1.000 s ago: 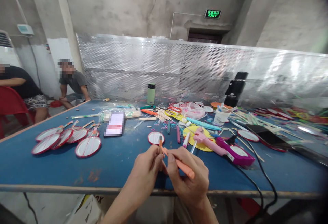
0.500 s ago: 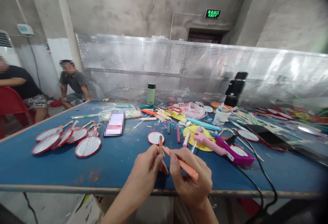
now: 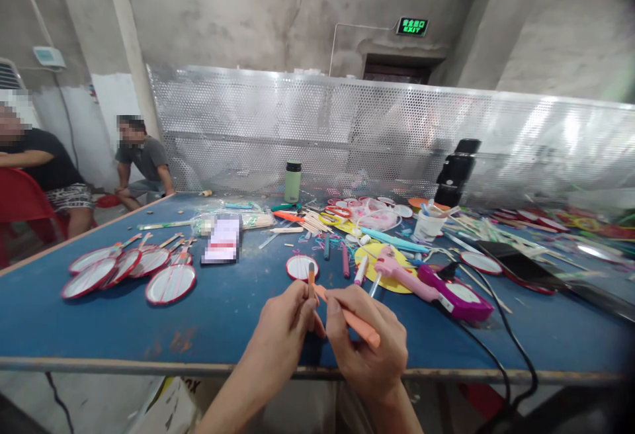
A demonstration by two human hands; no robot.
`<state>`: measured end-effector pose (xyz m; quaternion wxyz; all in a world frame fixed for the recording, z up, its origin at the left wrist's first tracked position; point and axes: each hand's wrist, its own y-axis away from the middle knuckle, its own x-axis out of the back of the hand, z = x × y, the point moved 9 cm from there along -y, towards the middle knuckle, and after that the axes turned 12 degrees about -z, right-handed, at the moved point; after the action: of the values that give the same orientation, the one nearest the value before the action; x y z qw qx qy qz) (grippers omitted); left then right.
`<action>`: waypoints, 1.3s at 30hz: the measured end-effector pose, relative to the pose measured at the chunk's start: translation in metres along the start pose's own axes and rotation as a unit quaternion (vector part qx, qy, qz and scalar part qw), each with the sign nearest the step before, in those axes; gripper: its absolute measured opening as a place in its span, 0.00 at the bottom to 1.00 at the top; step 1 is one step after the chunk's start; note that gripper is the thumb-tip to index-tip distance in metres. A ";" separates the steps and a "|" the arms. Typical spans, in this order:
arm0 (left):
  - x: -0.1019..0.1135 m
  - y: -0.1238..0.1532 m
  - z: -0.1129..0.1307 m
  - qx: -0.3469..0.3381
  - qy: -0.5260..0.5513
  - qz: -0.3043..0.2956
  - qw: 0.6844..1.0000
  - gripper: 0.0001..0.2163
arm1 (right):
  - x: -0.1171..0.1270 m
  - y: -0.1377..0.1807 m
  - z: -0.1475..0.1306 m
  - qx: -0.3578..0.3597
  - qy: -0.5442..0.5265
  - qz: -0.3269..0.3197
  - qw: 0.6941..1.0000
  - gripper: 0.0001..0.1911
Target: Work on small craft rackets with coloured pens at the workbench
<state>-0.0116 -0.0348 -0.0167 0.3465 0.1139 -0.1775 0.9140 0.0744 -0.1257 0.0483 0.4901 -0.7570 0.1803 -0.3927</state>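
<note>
Pinched upright in my left hand (image 3: 282,325) is a flat wooden craft stick (image 3: 311,276), its visible face partly orange. My right hand (image 3: 372,341) grips an orange marker (image 3: 363,328), with the tip against or very close to the stick's edge; exact contact cannot be made out. Just beyond my hands lies a round white disc with a red rim (image 3: 301,266). To the right a pink glue gun (image 3: 404,275) rests partly over a yellow disc (image 3: 384,255), near a magenta marker (image 3: 346,260) and a pale marker (image 3: 362,270).
Several red-rimmed discs on sticks (image 3: 171,283) lie at the left, beside a phone (image 3: 221,240). A green bottle (image 3: 292,182), a white cup (image 3: 427,226) and a black flask (image 3: 456,173) stand behind. Cables (image 3: 508,335) hang over the front edge. Two people sit at the far left.
My right hand and the marker have shifted slightly left, the marker's tip moving along the stick. My left hand and the stick have hardly moved.
</note>
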 end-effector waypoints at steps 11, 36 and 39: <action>0.000 0.001 0.001 -0.007 0.000 0.002 1.000 0.11 | 0.000 -0.001 0.000 0.003 -0.004 -0.003 1.000 0.07; -0.001 0.001 -0.002 0.006 0.002 -0.005 1.000 0.10 | 0.006 0.001 -0.001 -0.001 0.004 0.036 0.999 0.07; -0.001 0.001 -0.002 0.005 -0.001 -0.006 1.000 0.11 | 0.003 0.001 0.000 -0.003 0.005 0.023 1.000 0.07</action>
<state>-0.0117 -0.0352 -0.0189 0.3511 0.1176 -0.1731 0.9127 0.0765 -0.1284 0.0488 0.4958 -0.7521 0.2017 -0.3845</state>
